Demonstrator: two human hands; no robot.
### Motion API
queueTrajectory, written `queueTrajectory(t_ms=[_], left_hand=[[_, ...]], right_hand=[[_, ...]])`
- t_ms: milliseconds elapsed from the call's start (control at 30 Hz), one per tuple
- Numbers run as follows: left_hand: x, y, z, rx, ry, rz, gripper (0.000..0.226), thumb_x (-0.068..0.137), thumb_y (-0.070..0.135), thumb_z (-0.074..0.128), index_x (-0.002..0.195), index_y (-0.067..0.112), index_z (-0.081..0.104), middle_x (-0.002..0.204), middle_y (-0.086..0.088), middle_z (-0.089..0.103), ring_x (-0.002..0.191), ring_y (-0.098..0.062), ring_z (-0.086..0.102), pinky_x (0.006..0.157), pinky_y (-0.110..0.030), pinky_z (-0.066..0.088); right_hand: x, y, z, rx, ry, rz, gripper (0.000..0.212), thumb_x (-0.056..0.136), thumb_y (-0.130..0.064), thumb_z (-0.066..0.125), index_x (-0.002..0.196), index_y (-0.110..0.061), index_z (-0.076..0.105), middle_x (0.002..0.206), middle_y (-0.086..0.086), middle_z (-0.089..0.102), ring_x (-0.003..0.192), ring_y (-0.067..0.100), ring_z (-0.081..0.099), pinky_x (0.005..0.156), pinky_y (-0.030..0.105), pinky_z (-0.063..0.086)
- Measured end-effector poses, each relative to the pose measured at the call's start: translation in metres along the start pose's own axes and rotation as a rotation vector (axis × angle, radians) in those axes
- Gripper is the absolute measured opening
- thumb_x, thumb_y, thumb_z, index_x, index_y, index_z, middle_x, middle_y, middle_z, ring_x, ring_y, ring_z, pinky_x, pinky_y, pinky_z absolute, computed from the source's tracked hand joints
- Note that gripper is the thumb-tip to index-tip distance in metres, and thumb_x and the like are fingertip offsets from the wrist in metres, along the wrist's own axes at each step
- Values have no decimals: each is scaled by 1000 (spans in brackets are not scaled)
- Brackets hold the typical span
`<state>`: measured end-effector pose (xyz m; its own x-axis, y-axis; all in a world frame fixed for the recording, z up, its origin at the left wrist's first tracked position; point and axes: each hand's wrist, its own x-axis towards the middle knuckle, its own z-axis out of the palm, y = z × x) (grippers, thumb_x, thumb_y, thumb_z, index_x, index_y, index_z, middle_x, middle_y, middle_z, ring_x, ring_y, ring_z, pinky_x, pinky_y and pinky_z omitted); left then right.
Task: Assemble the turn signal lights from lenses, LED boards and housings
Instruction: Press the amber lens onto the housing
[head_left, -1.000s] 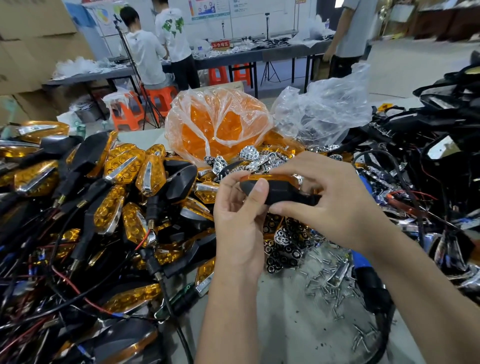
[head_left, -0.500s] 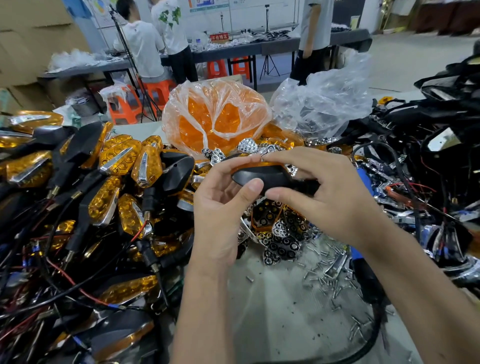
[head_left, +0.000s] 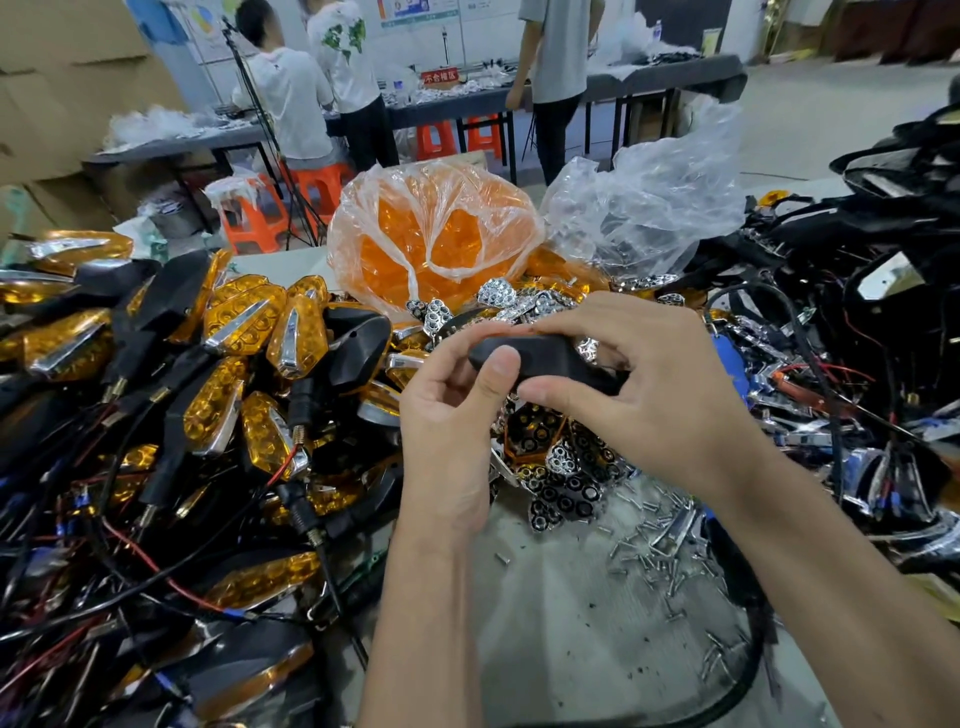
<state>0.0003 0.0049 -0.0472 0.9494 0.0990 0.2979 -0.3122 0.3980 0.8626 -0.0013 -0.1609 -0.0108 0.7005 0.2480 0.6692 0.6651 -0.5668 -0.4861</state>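
Both my hands hold one black turn signal housing (head_left: 550, 358) above the table, its black back turned toward me. My left hand (head_left: 457, 410) pinches its left end, thumb on the near face and fingers curled over the top. My right hand (head_left: 639, 384) grips its right part, thumb underneath and fingers arched over the top edge. A thin amber rim shows along the housing's upper edge. A clear bag of orange lenses (head_left: 436, 234) stands behind it. Chrome reflector pieces (head_left: 561, 467) lie heaped under my hands.
A big heap of finished amber-and-black turn signals (head_left: 218, 353) with wires fills the left. Black housings with wires (head_left: 857, 322) pile up on the right. Loose screws (head_left: 660, 545) lie on the grey tabletop (head_left: 561, 634). An empty-looking clear bag (head_left: 649, 208) stands behind. Three people stand at far tables.
The housing has tipped so its black back faces me and less of the amber lens shows. My left thumb has slid up onto the housing's left end.
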Motion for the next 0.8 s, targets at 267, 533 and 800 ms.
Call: queueTrajectory(t_ms=[267, 533, 800], left_hand=[[-2, 1, 2, -175, -103, -9, 33, 80, 14, 74, 112, 9, 72, 108, -4, 77, 97, -15, 72, 82, -28, 59], [1, 0, 1, -230, 19, -56, 28, 80, 18, 78, 107, 12, 79, 111, -8, 76, 104, -22, 71, 84, -34, 60], [2, -2, -2, -148, 93, -75, 25, 73, 26, 83, 98, 21, 84, 97, -2, 78, 86, -15, 73, 70, -24, 58]], right_hand=[[-1, 0, 1, 10, 34, 14, 43, 74, -47, 87, 105, -22, 71, 93, -19, 57, 83, 2, 56, 66, 20, 41], [-4, 8, 6, 75, 6, 8, 42, 70, -32, 90, 102, -20, 66, 106, -3, 63, 96, 21, 61, 73, 46, 50], [-5, 7, 3, 177, -42, 132, 35, 78, -35, 89, 105, -32, 68, 92, -16, 70, 73, 26, 65, 69, 43, 55]])
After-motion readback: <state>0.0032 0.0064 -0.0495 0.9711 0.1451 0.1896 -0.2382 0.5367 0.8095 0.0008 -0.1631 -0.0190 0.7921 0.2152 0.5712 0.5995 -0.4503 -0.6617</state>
